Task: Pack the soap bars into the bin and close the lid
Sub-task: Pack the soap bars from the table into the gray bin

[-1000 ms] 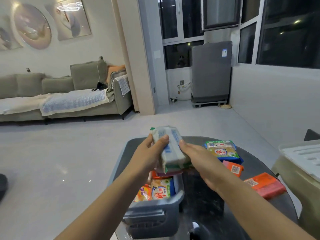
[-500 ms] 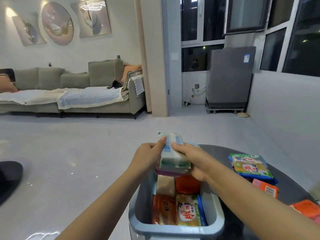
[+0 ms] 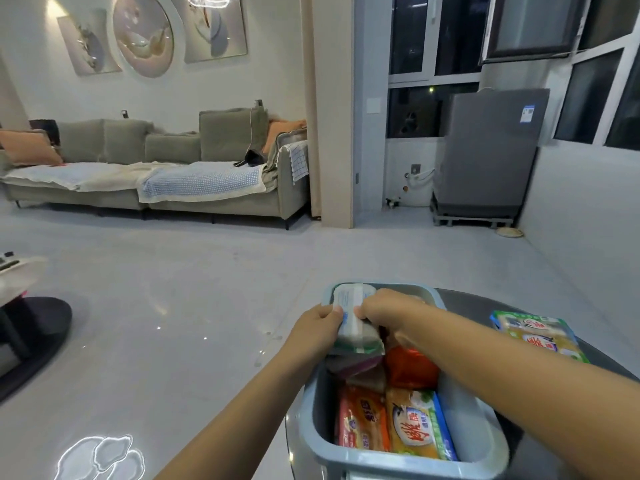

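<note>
A grey-blue plastic bin [image 3: 408, 462] stands on a dark round table [image 3: 609, 372], with several wrapped soap bars inside: an orange one [image 3: 362, 420], a yellow-green one [image 3: 417, 427] and a red-orange one [image 3: 410, 367]. Both hands hold a stack of pale wrapped soap bars [image 3: 353, 320] at the bin's far left corner. My left hand [image 3: 317, 329] grips its left side, my right hand [image 3: 391, 315] its right side. The stack sits partly inside the bin, above a pink-wrapped bar.
More wrapped soap bars [image 3: 538, 336] lie on the table to the right of the bin. A sofa [image 3: 152, 168] stands along the far wall, a grey appliance [image 3: 485, 150] by the window. A low stand [image 3: 31, 327] is at the left edge. No lid is in view.
Both hands have lowered the stack of soap bars from above the bin down into its far left corner. The camera has swung to the left.
</note>
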The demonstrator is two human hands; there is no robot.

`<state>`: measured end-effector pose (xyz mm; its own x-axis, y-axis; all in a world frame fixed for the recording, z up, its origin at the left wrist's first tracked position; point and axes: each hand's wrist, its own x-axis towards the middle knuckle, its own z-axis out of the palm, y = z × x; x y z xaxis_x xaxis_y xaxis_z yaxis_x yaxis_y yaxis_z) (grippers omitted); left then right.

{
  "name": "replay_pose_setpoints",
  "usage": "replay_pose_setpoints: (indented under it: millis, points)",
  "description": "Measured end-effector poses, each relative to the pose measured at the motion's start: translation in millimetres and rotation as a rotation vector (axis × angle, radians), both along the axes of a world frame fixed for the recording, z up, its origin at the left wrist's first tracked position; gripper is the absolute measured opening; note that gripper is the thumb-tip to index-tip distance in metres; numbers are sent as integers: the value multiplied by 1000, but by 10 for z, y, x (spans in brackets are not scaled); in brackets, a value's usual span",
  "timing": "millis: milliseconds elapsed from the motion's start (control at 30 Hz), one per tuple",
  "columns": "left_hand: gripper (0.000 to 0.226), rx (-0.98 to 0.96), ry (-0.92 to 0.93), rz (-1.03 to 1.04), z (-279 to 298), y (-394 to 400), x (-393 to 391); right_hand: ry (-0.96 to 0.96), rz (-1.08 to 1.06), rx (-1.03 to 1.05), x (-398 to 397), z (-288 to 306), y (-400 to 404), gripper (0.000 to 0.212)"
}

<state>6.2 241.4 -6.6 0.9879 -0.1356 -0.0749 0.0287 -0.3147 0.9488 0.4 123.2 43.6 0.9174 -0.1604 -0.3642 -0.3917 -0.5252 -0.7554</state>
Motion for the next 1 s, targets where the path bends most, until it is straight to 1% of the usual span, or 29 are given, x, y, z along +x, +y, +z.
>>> replay_pose_setpoints:
  millis: [67, 133, 233, 300, 433, 567, 667, 867, 933, 1000]
  points:
    - [30, 40, -16, -12, -14, 0, 12, 32, 26, -21, 30, -16, -39, 33]
    - [30, 41, -30, -28, -34, 5, 16, 53, 42, -77, 27, -23, -50, 34]
    - [37, 58, -58, -19, -39, 14, 8, 2, 97, -314, 26, -29, -52, 36]
    - [45, 35, -85, -12, -49, 25, -1, -51, 108, -374, 20, -33, -70, 38]
    - [62, 32, -94, 3, -60, 44, 7, -112, 56, -300, 7, -116, -134, 36]
    - [60, 74, -50, 49, -65, 22, 61, -105, 26, -159, 11, -218, -127, 39]
    - [58, 99, -56, 61, -55, -1, 97, -129, 1, -186, 52, -293, -54, 43]
    - [63, 213, -89, 40, 4, -13, 126, -92, -8, -295, 23, -253, 35, 46]
    - [63, 230, -80, 36, 27, -14, 89, -96, -22, -268, -15, -248, 30, 43]
    - [64, 228, -73, 34, 18, 1, 14, -134, -43, -186, -78, -264, -2, 38]
